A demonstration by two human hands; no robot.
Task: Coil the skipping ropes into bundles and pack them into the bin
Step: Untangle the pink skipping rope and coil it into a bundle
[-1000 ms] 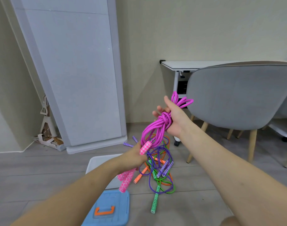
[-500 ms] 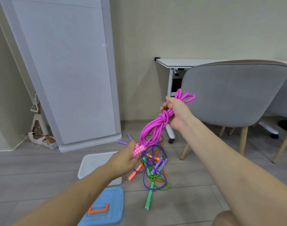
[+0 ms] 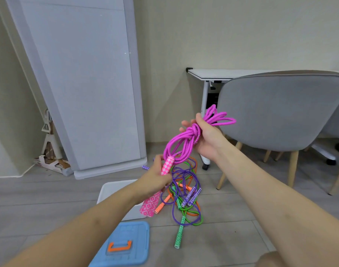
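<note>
Pink braided rope [image 3: 181,145] is up in the air in front of me, coiled and knotted into a bundle, loops sticking out past my right hand [image 3: 207,137]. That hand's fingers are curled round the knot, gripping it. My left hand [image 3: 155,180] is lower down, fingers closed on the pink checkered handles [image 3: 167,166], which feel like the stiff bit of the whole thing. White plastic bin [image 3: 114,189] sits on the floor right under my left arm; can't tell what's in it, the arm hides most of it. Its blue lid [image 3: 126,245] with an orange handle lies just in front. Beside the bin there's a tangled pile of purple, green and orange ropes [image 3: 184,191] on the grey wood floor [image 3: 39,199]. Grey fabric chair [image 3: 280,110] off to the right.
</note>
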